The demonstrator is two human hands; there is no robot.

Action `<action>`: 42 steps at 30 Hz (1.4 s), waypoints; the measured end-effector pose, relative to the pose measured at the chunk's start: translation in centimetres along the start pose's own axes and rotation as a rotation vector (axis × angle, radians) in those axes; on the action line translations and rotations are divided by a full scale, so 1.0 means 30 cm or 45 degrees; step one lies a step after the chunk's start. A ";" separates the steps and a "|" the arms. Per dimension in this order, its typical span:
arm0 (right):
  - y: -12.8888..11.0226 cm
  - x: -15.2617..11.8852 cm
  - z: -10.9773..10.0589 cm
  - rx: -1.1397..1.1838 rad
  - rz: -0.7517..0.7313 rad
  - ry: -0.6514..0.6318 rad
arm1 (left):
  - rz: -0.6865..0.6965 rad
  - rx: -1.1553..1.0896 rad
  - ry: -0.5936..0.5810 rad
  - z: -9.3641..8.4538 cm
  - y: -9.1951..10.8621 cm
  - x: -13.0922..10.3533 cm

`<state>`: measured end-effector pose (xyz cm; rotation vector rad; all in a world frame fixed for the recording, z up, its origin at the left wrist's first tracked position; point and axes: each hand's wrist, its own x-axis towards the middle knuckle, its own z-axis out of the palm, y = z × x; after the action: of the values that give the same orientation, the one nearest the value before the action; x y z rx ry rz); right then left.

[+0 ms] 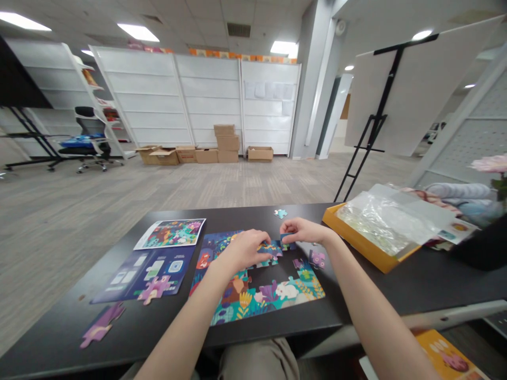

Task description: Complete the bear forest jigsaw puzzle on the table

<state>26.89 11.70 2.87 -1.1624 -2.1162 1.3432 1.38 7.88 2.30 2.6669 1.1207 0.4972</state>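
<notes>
A partly joined jigsaw puzzle (233, 311) lies on the black table, with a dark gap in its middle. My left hand (247, 248) rests on its upper part, thumb and fingers apart over a joined strip of pieces (274, 252). Just right of that strip, my right hand (303, 231) pinches a dark blue puzzle piece (288, 239), partly hidden by the fingers. A loose purple puzzle piece (317, 258) sits near the puzzle's right edge. One light blue puzzle piece (281, 214) lies beyond my right hand.
Left of the puzzle are a picture sheet (170, 235), a dark blue leaflet (132, 274) with joined purple pieces (155, 289) on it, and another purple cluster (102, 324). A yellow box (362, 243) holding clear plastic stands right. Beyond are an easel (372, 132) and cardboard boxes (227, 143).
</notes>
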 end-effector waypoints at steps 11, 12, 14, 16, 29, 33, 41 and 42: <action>0.086 0.079 -0.011 -0.479 0.107 0.551 | -0.078 -0.159 -0.076 -0.003 -0.180 0.201; 0.083 0.074 -0.013 -0.527 0.141 0.516 | -0.084 -0.168 -0.081 0.010 -0.187 0.213; 0.079 0.063 -0.022 -0.574 0.234 0.459 | -0.086 -0.185 -0.083 0.031 -0.195 0.232; 0.078 0.051 -0.034 -0.585 0.322 0.434 | -0.078 -0.195 -0.079 0.045 -0.198 0.246; 0.080 0.067 -0.113 -0.330 0.233 0.399 | -0.060 -0.305 -0.132 0.030 -0.211 0.271; 0.071 0.129 -0.128 -0.260 0.194 0.398 | -0.092 -0.290 -0.131 0.026 -0.209 0.270; 0.156 0.163 -0.113 -0.093 0.140 0.442 | -0.113 -0.253 -0.065 0.056 -0.215 0.253; 0.162 0.159 -0.112 -0.088 0.140 0.442 | -0.114 -0.248 -0.059 0.057 -0.215 0.251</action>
<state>28.50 18.39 -0.32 -1.4412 -1.8837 1.0279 2.76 17.67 0.38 2.4378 1.1120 0.4987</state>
